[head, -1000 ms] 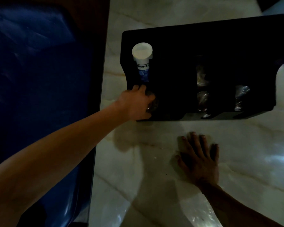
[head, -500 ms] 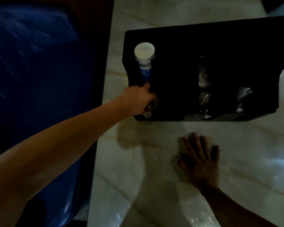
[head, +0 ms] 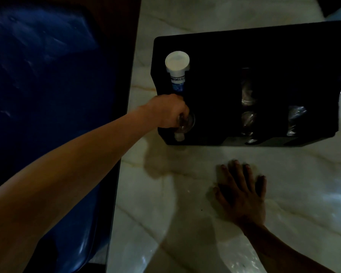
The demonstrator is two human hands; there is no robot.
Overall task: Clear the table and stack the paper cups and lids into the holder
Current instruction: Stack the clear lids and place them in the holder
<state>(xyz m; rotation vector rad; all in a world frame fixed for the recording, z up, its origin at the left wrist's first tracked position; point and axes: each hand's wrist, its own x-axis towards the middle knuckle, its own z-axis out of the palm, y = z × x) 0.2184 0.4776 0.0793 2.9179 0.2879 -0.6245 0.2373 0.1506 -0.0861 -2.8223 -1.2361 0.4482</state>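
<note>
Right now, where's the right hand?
In the head view the right hand lies flat, palm down, on the marble table, lower right, just in front of the black holder and apart from it.

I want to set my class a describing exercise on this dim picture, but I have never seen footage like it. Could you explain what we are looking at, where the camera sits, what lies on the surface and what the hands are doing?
There is no machine here: a person works with bare hands, and the camera is worn on the head, looking forward and down. So both arms reach in from the bottom edge.

The pale surface is a marble-look table. On it stands a black holder with several slots. A white stack of paper cups lies in its left slot, and some clear, shiny items show dimly in the slots to the right.

The left hand is closed around something clear and round at the front of the left slot, perhaps a lid; it is too dark to be sure. The right hand lies flat and open on the table, holding nothing. The dark blue shape on the left is beside the table.
</note>
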